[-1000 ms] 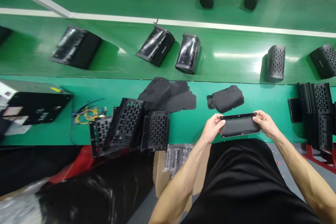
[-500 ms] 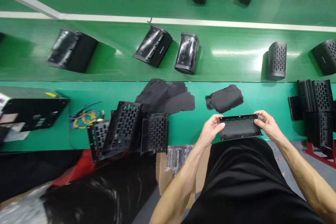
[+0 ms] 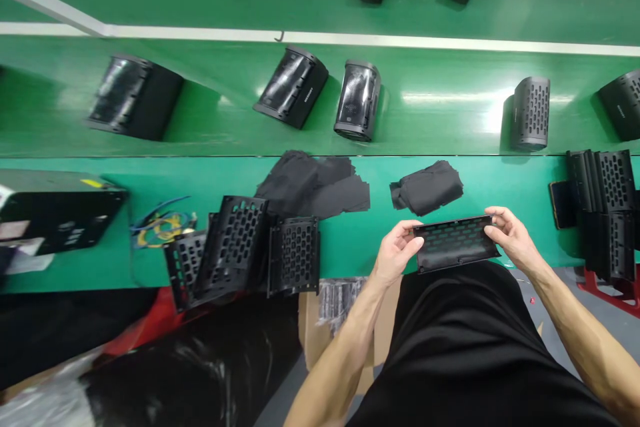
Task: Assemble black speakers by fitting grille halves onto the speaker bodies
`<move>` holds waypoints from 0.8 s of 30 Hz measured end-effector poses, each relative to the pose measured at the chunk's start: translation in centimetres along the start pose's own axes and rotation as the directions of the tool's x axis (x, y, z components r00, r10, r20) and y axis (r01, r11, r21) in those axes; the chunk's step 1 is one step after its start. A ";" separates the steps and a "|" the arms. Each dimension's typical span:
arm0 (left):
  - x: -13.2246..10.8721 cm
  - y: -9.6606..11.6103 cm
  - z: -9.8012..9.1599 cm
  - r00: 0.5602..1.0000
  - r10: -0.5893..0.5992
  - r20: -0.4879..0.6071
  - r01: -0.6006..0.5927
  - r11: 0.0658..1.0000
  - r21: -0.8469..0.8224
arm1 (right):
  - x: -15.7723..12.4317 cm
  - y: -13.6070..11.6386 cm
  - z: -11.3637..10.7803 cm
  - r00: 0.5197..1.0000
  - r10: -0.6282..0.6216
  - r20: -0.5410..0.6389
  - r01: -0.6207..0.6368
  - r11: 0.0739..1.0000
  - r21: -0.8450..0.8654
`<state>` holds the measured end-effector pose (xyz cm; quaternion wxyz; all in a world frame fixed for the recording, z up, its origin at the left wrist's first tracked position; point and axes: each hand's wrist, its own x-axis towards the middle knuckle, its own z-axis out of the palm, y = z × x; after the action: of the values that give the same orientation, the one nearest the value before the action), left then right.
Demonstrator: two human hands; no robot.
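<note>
Between my hands is a black perforated panel (image 3: pixel 457 243), its rows of slots faintly showing through. My left hand (image 3: pixel 400 250) pinches its left end, thumb on the near side. The right end is gripped by my right hand (image 3: pixel 507 233), with the thumb over the upper corner. The panel is tilted, its left end a little lower, just above my lap at the table edge. Beyond it lies a small pile of black sheets (image 3: pixel 430 188). A larger pile of black sheets (image 3: pixel 313 185) lies to the left, behind several black perforated panels (image 3: pixel 294 255).
Black speakers (image 3: pixel 357 101) stand on the green surface (image 3: pixel 450 127) behind. Stacked panels (image 3: pixel 613 207) and a phone (image 3: pixel 563 205) are at the right. Cables (image 3: pixel 163 227) and a black box (image 3: pixel 65 220) occupy the left. An open carton (image 3: pixel 313 333) sits below the table edge.
The panel has tilted, its left end dropping slightly, and its slots show more clearly. My left hand has shifted slightly left and down with it.
</note>
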<state>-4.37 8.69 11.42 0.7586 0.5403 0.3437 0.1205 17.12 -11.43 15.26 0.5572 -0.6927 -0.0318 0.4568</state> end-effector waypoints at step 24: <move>-1.1 0.1 3.2 0.962 0.217 -0.163 -0.165 0.945 0.282 | -0.4 1.9 4.6 0.919 0.387 0.068 -0.377 0.819 0.433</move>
<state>-3.05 5.73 12.47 0.6270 0.6539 0.3741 0.1982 12.95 -9.00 14.13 0.5957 -0.5471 0.2175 0.5464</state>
